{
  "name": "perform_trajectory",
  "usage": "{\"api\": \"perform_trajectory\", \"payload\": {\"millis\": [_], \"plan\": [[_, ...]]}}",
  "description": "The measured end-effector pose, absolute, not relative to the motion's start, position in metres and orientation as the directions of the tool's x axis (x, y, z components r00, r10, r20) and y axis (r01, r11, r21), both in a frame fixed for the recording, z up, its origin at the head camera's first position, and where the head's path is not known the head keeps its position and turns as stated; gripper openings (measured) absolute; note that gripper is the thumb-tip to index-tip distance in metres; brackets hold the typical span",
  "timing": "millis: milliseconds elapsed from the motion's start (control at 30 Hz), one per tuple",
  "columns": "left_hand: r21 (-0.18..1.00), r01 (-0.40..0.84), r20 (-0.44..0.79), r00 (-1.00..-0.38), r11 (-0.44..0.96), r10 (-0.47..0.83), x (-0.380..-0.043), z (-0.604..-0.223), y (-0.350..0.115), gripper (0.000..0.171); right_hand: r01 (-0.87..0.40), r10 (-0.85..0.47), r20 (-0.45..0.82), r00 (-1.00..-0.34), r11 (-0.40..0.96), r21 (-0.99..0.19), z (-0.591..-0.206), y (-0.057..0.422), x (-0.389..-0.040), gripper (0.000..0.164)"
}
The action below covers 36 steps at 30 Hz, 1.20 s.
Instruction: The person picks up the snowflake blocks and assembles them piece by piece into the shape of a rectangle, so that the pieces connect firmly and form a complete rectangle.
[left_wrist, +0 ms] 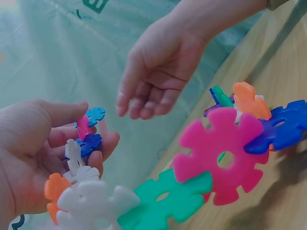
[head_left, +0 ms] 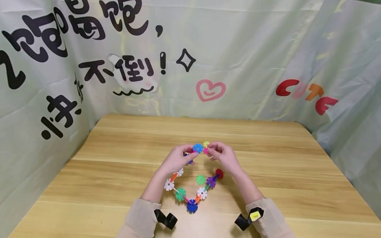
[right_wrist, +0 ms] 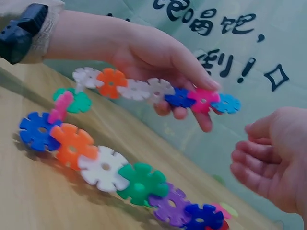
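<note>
My left hand [head_left: 175, 159] holds one end of a chain of notched plastic snowflake discs. Its thumb lies by a pink disc [right_wrist: 204, 100], with a light blue disc [head_left: 197, 148] at the tip. From there the chain runs through dark blue, white and orange discs, past a green disc [head_left: 180, 194], to a dark blue disc [head_left: 192, 206] low in the loop. The other side climbs through orange, white, green and purple to a red disc [head_left: 219, 173]. Beside the chain's light blue tip, my right hand [left_wrist: 165, 72] hangs with loosely bent fingers, nothing visible in them.
A loose green disc [head_left: 200, 179] lies inside the loop on the wooden table [head_left: 268, 158]. Beyond the right fingertips, a yellow disc [head_left: 206, 143] shows next to a pink one. A printed cloth [head_left: 244, 59] hangs behind and along both sides.
</note>
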<state>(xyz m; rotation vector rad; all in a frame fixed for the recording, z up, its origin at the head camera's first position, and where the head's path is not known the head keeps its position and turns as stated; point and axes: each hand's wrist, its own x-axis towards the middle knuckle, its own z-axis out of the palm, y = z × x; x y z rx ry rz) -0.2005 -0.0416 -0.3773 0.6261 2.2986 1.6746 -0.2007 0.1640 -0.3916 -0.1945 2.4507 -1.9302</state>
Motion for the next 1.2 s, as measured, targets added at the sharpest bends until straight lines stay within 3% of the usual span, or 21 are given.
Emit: {"api": "perform_trajectory", "payload": {"millis": [433, 600, 800, 1200], "plan": [[0.935, 0.2, 0.046, -0.887, 0.292, 0.459, -0.198, -0.379, -0.043, 0.023, 0.074, 0.022, -0.071, -0.997, 0.211, -0.975, -0.408, 0.191, -0.248, 0.034], [0.934, 0.197, 0.037, -0.885, 0.3, 0.464, -0.199, -0.382, -0.044, 0.026, 0.124, 0.014, -0.128, -0.992, 0.379, -0.917, -0.419, 0.191, -0.266, 0.035], [0.947, 0.157, 0.009, -0.885, 0.281, 0.465, -0.202, -0.382, -0.046, 0.025, 0.027, -0.043, -0.068, -0.997, 0.619, -0.785, -0.418, 0.183, -0.275, 0.037], [0.953, 0.124, -0.017, -0.889, 0.277, 0.458, -0.204, -0.383, -0.047, 0.021, -0.025, -0.073, -0.044, -0.996, 0.745, -0.666, -0.421, 0.176, -0.281, 0.038]]}}
